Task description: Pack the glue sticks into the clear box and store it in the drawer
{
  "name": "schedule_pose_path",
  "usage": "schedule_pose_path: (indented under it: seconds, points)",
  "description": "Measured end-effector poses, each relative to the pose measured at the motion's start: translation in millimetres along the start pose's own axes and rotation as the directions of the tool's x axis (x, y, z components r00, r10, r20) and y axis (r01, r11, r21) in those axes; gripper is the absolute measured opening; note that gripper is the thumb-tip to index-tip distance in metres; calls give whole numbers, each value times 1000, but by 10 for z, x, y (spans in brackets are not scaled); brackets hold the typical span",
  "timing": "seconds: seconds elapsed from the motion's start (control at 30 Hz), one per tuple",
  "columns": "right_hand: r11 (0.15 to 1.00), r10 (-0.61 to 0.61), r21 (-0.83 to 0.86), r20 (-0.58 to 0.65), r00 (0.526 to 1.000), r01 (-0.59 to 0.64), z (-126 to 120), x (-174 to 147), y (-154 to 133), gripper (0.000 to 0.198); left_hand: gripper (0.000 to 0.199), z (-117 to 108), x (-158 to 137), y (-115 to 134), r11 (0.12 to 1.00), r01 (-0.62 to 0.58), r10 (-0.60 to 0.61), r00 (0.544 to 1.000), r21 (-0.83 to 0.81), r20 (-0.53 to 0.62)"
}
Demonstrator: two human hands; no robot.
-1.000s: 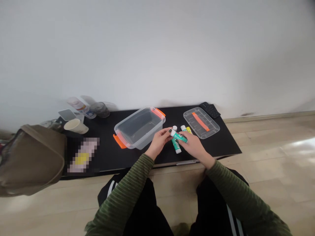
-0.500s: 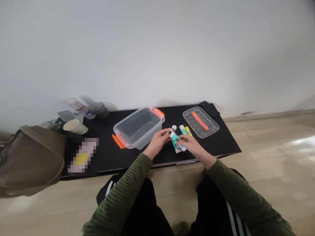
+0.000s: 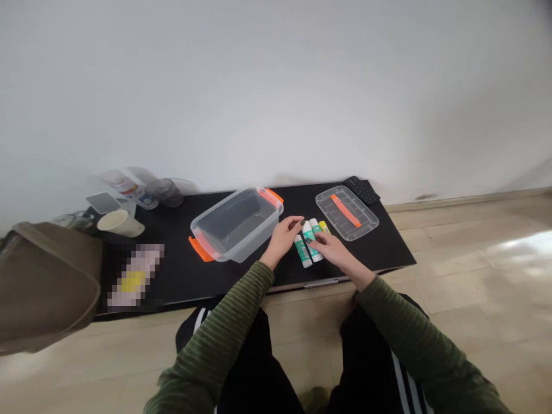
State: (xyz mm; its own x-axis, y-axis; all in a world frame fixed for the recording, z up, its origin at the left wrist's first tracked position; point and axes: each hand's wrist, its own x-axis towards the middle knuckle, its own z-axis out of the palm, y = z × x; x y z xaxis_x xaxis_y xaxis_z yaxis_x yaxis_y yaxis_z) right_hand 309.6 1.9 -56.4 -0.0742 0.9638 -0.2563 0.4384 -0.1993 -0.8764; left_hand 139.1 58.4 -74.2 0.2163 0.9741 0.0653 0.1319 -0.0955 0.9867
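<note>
"Where are the tubes?"

"The green-and-white tubes (image 3: 303, 252) lie side by side on the table, just to the right of the clear box (image 3: 252, 250). The yellow tube (image 3: 324, 226) is at the end of the row farthest from the box."

"And the grip?"

"The left hand (image 3: 282, 239), between the box and the row, is bent narrow, its fingertips by the far ends of the tubes. I can't tell whether it pinches anything. The right hand (image 3: 333, 249), on the side away from the box, has its thumb over a middle tube; whether it truly grasps or only rests there is hidden."

"What worries you?"

"Rolling, mostly. They look round and smooth, so a sideways push from that thumb could nudge the row apart. A dark gap already shows beside the tube nearest the box. One that gets loose might reach the near edge of the black table (image 3: 388, 248) and drop."

"Anything farther out?"

"The left wrist passes near the box's front wall; a careless swing could shove it. Beyond the row, the lid (image 3: 345, 211) lies flat to the right of the box. A stray tube might bump it."
</note>
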Motion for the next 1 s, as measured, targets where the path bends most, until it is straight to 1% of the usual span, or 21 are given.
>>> schedule_pose_path:
  seconds: [0.03, 0.07, 0.1, 0.13, 0.17, 0.23, 0.33, 0.43, 0.53, 0.67, 0.87, 1.0]
  points:
    - [985, -56, -166, -54, 997, 47, -27, 19, 12, 21, 26, -10, 40, -17, 993, -54, 57, 998, 101, -27]
    - [946, -107, -317, -91, 990, 73, -47, 35, 24, 21, 27, -18, 77, -38, 975, -101, 110, 993, 198, -37]
    - [896, -141, -436, -109, 984, 80, -58, 49, 34, 22, 28, -20, 112, -63, 947, -140, 156, 987, 290, -31]
    - [850, -156, -521, -115, 981, 75, -60, 59, 40, 24, 30, -15, 143, -91, 911, -172, 190, 982, 374, -11]
    - [814, -157, -577, -113, 981, 64, -53, 67, 44, 27, 33, -1, 171, -123, 873, -194, 209, 978, 448, 16]
    - [759, -143, -650, -107, 984, 39, -23, 77, 40, 29, 41, 51, 217, -190, 806, -212, 209, 975, 552, 70]
    - [664, -138, -747, -138, 981, -12, 35, 82, 17, 29, 52, 152, 266, -288, 753, -215, 170, 977, 622, 132]
    - [578, -155, -814, -171, 973, -51, 80, 87, -3, 29, 54, 212, 303, -357, 720, -207, 125, 978, 662, 170]
    - [539, -177, -841, -176, 968, -54, 101, 92, -9, 30, 51, 208, 323, -385, 720, -199, 110, 979, 665, 174]
    - [526, -177, -848, -177, 968, -59, 111, 102, 1, 31, 43, 163, 314, -363, 735, -192, 125, 981, 651, 149]
    - [530, -165, -843, -205, 965, -88, 127, 129, 42, 29, 34, 114, 263, -266, 701, -179, 100, 983, 690, 153]
    - [528, -211, -848, -176, 961, -39, 141, 108, 17, 25, 33, 59, 215, -147, 695, -193, 126, 981, 693, 146]
